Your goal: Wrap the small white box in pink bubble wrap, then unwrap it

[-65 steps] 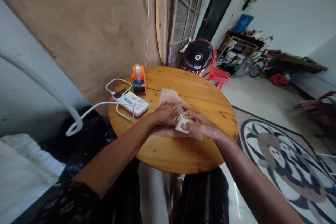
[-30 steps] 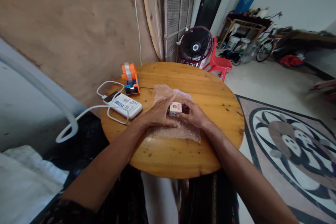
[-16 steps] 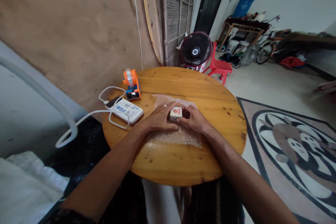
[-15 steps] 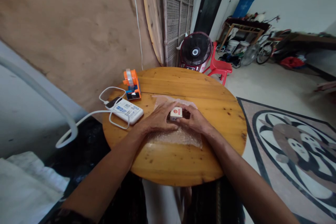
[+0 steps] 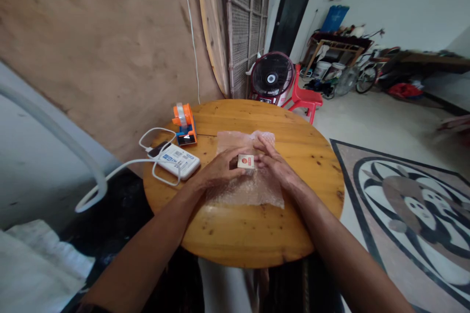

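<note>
While left hand (image 5: 221,166) curls around left side of small box (image 5: 246,162), thumb at near face, firm grip cannot be confirmed; right hand (image 5: 278,167) released, fingers extended beside box. Box placed on bubble wrap (image 5: 244,196); sheet flat on desk (image 5: 249,239), box top uncovered. Leftward: tape dispenser (image 5: 189,117), power bank (image 5: 183,162); looped white cable (image 5: 136,160) near left forearm (image 5: 161,225), possible snag.
</note>
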Tool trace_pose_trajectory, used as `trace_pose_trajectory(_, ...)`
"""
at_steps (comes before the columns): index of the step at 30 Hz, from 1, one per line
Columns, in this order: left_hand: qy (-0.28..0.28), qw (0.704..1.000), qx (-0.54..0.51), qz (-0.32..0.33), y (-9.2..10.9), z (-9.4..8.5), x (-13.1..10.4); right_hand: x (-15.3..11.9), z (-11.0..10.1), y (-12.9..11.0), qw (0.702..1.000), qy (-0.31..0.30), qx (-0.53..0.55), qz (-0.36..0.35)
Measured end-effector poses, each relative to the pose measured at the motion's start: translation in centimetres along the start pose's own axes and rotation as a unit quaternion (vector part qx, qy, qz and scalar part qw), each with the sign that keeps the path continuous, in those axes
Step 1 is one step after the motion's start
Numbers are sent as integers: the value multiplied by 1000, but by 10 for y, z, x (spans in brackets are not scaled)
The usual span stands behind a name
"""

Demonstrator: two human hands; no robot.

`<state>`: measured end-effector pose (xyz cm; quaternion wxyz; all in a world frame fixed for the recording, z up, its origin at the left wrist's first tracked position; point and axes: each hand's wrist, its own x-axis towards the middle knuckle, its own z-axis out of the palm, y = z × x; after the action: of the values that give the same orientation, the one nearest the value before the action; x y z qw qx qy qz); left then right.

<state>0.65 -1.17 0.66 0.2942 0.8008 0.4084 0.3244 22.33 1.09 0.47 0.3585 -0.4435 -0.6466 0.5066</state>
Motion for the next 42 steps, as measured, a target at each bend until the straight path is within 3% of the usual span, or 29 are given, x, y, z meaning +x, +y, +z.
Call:
trace_pose_trajectory(7, -13, 999, -22, 26, -2, 0, 1, 4, -2, 6, 999, 2, 34, 27)
trace_pose_trajectory(13, -16, 999, -29, 20, -1, 0, 0, 1, -4, 11, 1000, -17, -16, -18)
trace_pose_trajectory(24, -17, 999, -40, 32, -5, 0, 2, 3, -2, 12, 998, -11, -39, -42)
trace_pose_trajectory(31, -22, 998, -42, 31, -4, 1, -1, 5, 3, 6, 1000, 4, 2, -4)
trace_pose_trajectory(35, -22, 999, -19, -12, -8, -2, 1, 6, 3, 3, 1000, 14, 16, 11)
trace_pose_trajectory(39, 26, 999, -7, -33, 12, -20, -6, 6, 2, 5, 999, 15, 30, 11)
trace_pose_trajectory(42, 31, 994, 104, -14, 43, -31, -29, 7, 2, 7, 999, 17, 35, 16)
